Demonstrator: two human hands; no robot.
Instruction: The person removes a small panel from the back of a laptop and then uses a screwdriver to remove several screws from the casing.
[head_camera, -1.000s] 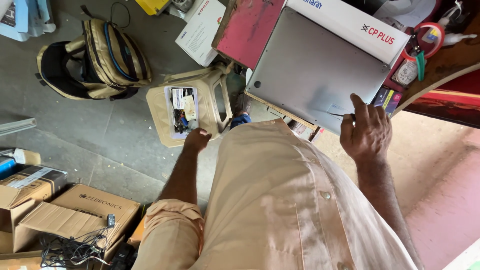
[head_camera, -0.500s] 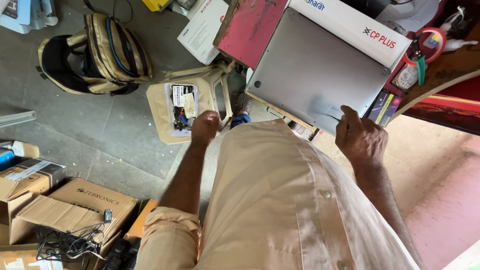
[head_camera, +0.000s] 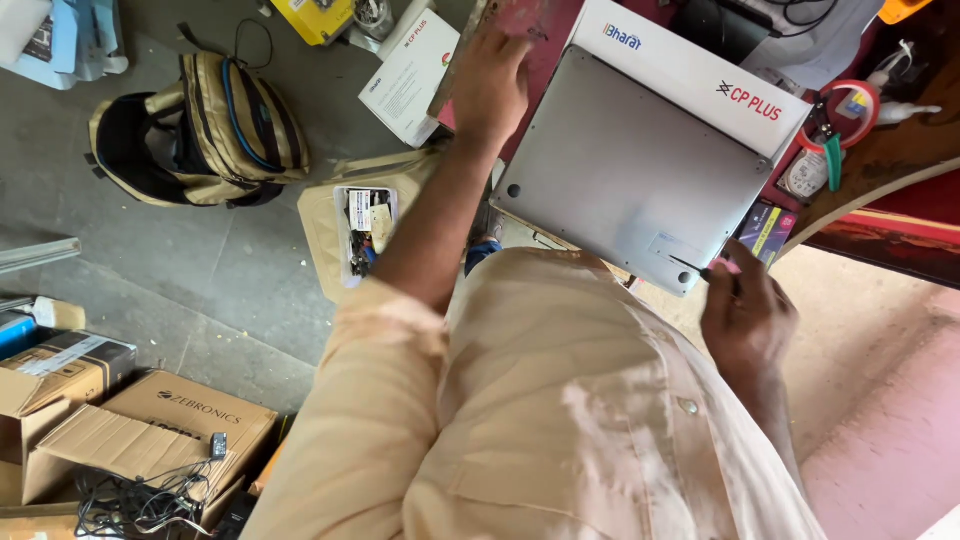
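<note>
A silver laptop (head_camera: 630, 170) lies bottom-up on a red-topped table, partly over a long white box (head_camera: 690, 75). My right hand (head_camera: 745, 320) grips a small screwdriver with a pink handle (head_camera: 712, 268), whose tip rests on the laptop's near right corner. My left hand (head_camera: 490, 80) reaches forward and presses flat on the table's red edge (head_camera: 520, 20), just left of the laptop, holding nothing. My beige shirt fills the lower middle of the view.
On the floor to the left are a tan and black backpack (head_camera: 195, 135), a beige plastic stool (head_camera: 355, 235) holding small parts, and cardboard boxes (head_camera: 120, 430) with cables. A white booklet (head_camera: 410, 75) leans by the table. A red tape roll (head_camera: 850, 115) and green tool lie right of the laptop.
My left hand has risen from beside the stool up to the table's red edge. My right hand has dropped to the laptop's near corner with the screwdriver.
</note>
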